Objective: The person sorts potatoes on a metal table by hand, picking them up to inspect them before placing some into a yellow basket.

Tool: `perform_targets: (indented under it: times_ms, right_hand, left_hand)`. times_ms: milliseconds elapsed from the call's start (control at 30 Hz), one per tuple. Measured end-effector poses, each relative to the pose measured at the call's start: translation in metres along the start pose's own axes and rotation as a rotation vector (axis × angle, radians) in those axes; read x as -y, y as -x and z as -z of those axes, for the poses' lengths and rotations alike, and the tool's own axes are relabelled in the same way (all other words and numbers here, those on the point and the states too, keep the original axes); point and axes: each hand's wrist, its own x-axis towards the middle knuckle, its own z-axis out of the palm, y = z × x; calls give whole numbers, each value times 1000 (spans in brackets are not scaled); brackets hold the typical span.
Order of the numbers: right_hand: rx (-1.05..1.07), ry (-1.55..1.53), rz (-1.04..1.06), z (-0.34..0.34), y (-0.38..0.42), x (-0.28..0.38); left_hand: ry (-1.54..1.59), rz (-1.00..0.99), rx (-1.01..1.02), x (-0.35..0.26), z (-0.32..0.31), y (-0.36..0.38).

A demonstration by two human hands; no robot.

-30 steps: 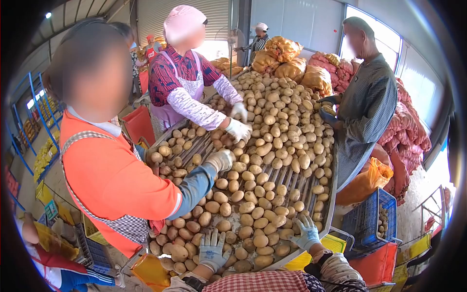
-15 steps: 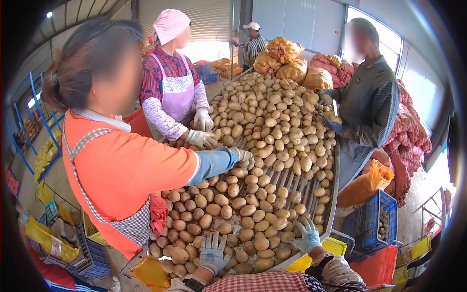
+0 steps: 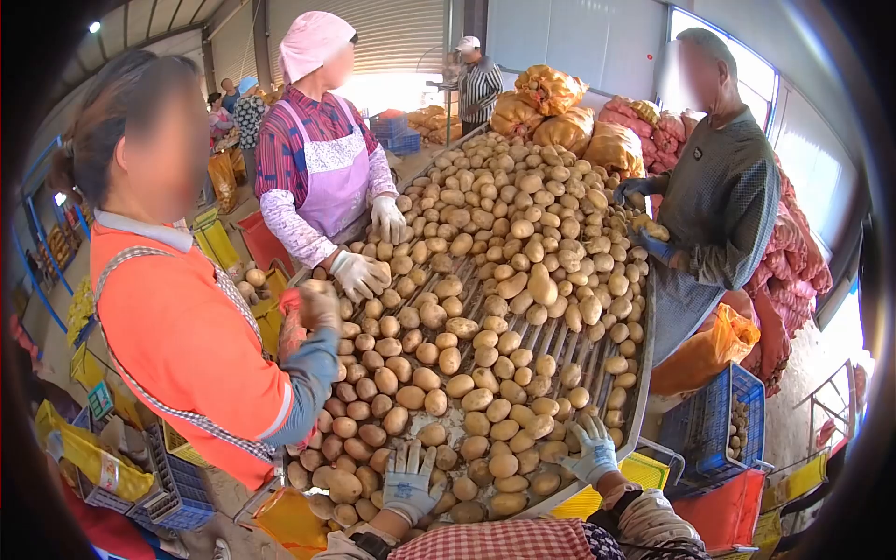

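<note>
Potatoes (image 3: 485, 403) cover the slatted sorting table (image 3: 551, 338) before me, loosely spread near me and heaped higher at the back. My left hand (image 3: 411, 483), in a whitish-blue work glove, lies with fingers spread at the table's near end, touching or just above potatoes. At the near right corner, my right hand (image 3: 594, 452) wears a matching glove and rests with fingers stretched out, beside potatoes and the metal rim. Neither hand holds a potato. The undersides of both hands are hidden.
A person in an orange top (image 3: 187, 345) and one in a purple apron (image 3: 327, 177) stand left of the table; a person in grey (image 3: 714, 196) stands right, gloved hands at the heap. Filled sacks (image 3: 560, 131) stand behind. Blue crates (image 3: 714, 425) and a red bin (image 3: 723, 509) are at right.
The orange-clad co-worker has leaned back left and drawn a gloved arm off the potatoes. An elongated potato has appeared on the heap's near slope. My hands have stayed in place.
</note>
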Motion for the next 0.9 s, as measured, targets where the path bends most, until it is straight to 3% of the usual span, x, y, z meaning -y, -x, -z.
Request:
perform_targets:
  times_ms: [533, 733, 900]
  right_hand:
    - [-42, -14, 17, -1, -4, -1]
    - [76, 179, 85, -1, -22, -7]
    - [153, 165, 156, 5, -29, -2]
  left_hand:
    - [-15, -24, -31, -1, 2, -1]
    - [48, 47, -35, -24, 11, -8]
    - [138, -184, -149, -61, 4, -38]
